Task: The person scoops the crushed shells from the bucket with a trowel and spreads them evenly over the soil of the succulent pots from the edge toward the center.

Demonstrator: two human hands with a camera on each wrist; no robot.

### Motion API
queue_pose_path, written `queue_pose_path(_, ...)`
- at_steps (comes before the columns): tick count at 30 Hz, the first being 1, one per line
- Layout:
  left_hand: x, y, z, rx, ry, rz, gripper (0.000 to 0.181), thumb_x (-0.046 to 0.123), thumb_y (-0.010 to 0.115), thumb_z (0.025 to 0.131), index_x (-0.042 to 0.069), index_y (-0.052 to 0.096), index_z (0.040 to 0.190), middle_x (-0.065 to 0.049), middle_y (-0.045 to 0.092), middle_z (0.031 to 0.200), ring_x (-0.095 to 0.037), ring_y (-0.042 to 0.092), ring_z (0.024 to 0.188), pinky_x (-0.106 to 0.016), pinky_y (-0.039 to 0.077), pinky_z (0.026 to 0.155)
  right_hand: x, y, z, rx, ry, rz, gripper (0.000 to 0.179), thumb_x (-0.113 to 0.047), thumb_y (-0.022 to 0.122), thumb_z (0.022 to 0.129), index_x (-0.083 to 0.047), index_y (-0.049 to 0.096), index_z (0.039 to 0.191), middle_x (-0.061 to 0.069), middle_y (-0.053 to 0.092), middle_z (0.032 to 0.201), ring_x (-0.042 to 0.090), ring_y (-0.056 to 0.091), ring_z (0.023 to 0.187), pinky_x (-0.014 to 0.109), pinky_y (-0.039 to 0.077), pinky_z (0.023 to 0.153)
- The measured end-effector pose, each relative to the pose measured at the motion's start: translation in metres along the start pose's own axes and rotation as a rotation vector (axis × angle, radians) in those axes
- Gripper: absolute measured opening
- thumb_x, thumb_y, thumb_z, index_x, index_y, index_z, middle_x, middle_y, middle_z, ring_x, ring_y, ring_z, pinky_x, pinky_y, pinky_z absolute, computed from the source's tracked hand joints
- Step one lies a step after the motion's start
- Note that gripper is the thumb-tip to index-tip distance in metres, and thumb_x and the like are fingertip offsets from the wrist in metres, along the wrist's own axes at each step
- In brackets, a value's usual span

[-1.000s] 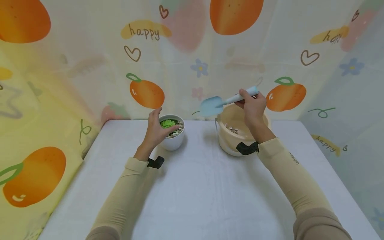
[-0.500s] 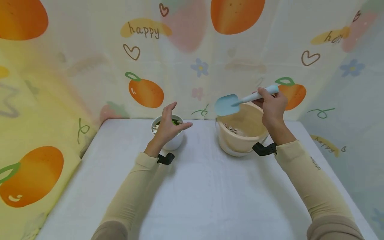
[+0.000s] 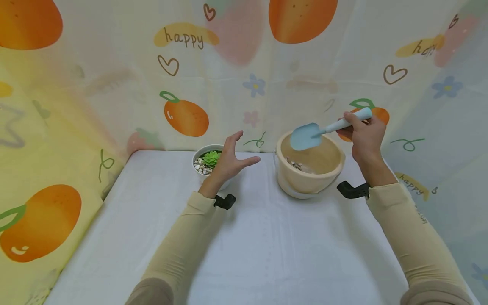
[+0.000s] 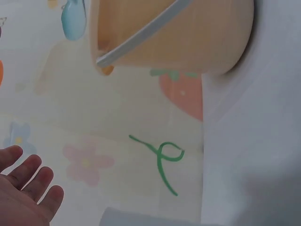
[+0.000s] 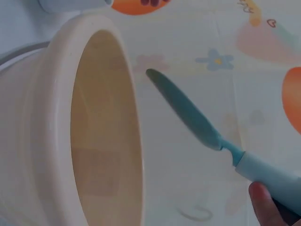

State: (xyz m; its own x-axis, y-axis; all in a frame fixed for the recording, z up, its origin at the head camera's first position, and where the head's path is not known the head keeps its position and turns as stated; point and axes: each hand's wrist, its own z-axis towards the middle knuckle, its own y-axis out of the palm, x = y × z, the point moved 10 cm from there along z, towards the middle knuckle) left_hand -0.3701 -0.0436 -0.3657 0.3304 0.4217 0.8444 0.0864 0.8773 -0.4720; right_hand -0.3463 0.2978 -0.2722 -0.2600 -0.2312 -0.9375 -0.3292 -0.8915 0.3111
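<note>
A light-blue hand trowel (image 3: 306,136) is held by its pale handle in my right hand (image 3: 367,137), its blade above the mouth of a beige bucket (image 3: 310,180). Small pebbles (image 3: 296,164) lie inside the bucket. In the right wrist view the trowel (image 5: 188,110) appears edge-on beside the bucket's rim (image 5: 56,108). My left hand (image 3: 228,163) hovers in front of a white pot (image 3: 197,153), fingers and thumb spread and holding nothing. A green succulent (image 3: 211,158) and pale stones (image 3: 202,168) fill the pot, whose right side is partly hidden by that hand.
A white cloth covers the table (image 3: 267,245). Behind it hangs a fruit-patterned curtain (image 3: 225,97), close to the pot and bucket. The bucket's grey handle (image 4: 141,40) hangs down against its side.
Both hands have moved right. The right hand carried the trowel from left of the bucket to over its mouth. The left hand slid across the pot, uncovering the succulent again.
</note>
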Motion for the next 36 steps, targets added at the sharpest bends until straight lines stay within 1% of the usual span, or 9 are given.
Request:
queue_pose_path(3,0.0,0.011,0.001,-0.016,-0.003,-0.003,0.095,0.037,0.079,0.079,0.013,0.026,0.154,-0.01,0.027,0.158,-0.027,0.027,0.146,-0.054,0.027,0.118,0.002,-0.003,0.001,-0.004,0.022,-0.032,0.017,-0.011,0.076,0.084,-0.002,0.065,0.094,0.002,0.071,0.072,0.013,0.071,0.061,0.025,0.059,0.059)
queue_pose_path(6,0.0,0.021,0.001,-0.032,0.0,0.001,0.094,0.036,0.079,0.08,0.012,0.026,0.153,-0.011,0.028,0.157,-0.027,0.028,0.146,-0.054,0.027,0.117,0.005,-0.005,0.002,-0.009,0.037,-0.097,0.019,-0.013,0.074,0.085,-0.003,0.065,0.097,0.0,0.07,0.072,0.011,0.071,0.063,0.024,0.058,0.06)
queue_pose_path(9,0.0,0.03,0.001,-0.047,-0.004,0.012,0.094,0.037,0.079,0.08,0.011,0.027,0.153,-0.012,0.029,0.156,-0.028,0.029,0.146,-0.054,0.028,0.117,0.008,-0.006,0.003,-0.022,0.04,-0.154,0.02,-0.014,0.072,0.087,-0.003,0.064,0.101,-0.002,0.07,0.074,0.009,0.071,0.065,0.022,0.058,0.061)
queue_pose_path(14,-0.001,0.045,0.002,-0.076,-0.004,-0.004,0.094,0.037,0.079,0.079,0.009,0.027,0.153,-0.012,0.029,0.156,-0.028,0.028,0.146,-0.052,0.028,0.117,0.016,-0.007,0.007,-0.051,0.035,-0.268,0.019,-0.014,0.068,0.09,-0.003,0.062,0.104,-0.007,0.068,0.076,0.006,0.07,0.068,0.02,0.058,0.062)
queue_pose_path(18,-0.003,0.056,0.004,-0.1,0.005,-0.013,0.094,0.035,0.079,0.08,0.006,0.027,0.152,-0.013,0.03,0.156,-0.028,0.029,0.146,-0.05,0.028,0.118,0.021,-0.007,0.01,-0.067,0.023,-0.351,0.018,-0.015,0.068,0.091,-0.002,0.062,0.101,-0.009,0.067,0.076,0.004,0.069,0.069,0.019,0.057,0.062)
queue_pose_path(20,-0.004,0.061,0.004,-0.112,0.002,-0.018,0.094,0.035,0.079,0.08,0.006,0.027,0.152,-0.013,0.03,0.156,-0.028,0.029,0.146,-0.049,0.028,0.118,0.024,-0.006,0.011,-0.073,0.013,-0.403,0.014,-0.016,0.068,0.091,-0.005,0.063,0.097,-0.01,0.066,0.077,0.003,0.069,0.07,0.019,0.057,0.062)
queue_pose_path(24,-0.004,0.07,0.003,-0.137,-0.003,-0.027,0.094,0.037,0.079,0.081,0.007,0.026,0.153,-0.013,0.03,0.156,-0.027,0.029,0.146,-0.049,0.027,0.119,0.031,-0.002,0.013,-0.091,-0.016,-0.504,0.009,-0.013,0.066,0.092,-0.006,0.061,0.093,-0.012,0.063,0.079,0.003,0.066,0.076,0.018,0.057,0.064)
queue_pose_path(30,-0.002,0.081,0.005,-0.158,-0.001,-0.028,0.093,0.035,0.079,0.081,0.006,0.026,0.153,-0.012,0.033,0.155,-0.027,0.032,0.144,-0.047,0.03,0.118,0.042,0.005,0.012,-0.137,-0.017,-0.616,0.018,-0.015,0.065,0.093,-0.001,0.058,0.103,-0.014,0.057,0.079,0.003,0.061,0.081,0.018,0.057,0.07)
queue_pose_path(36,0.001,0.09,0.005,-0.176,-0.005,-0.019,0.093,0.035,0.079,0.081,0.007,0.027,0.153,-0.011,0.033,0.156,-0.026,0.033,0.144,-0.045,0.032,0.117,0.055,0.01,0.011,-0.186,-0.006,-0.71,0.027,-0.015,0.064,0.093,0.005,0.057,0.11,-0.016,0.056,0.079,0.003,0.059,0.081,0.017,0.057,0.07)
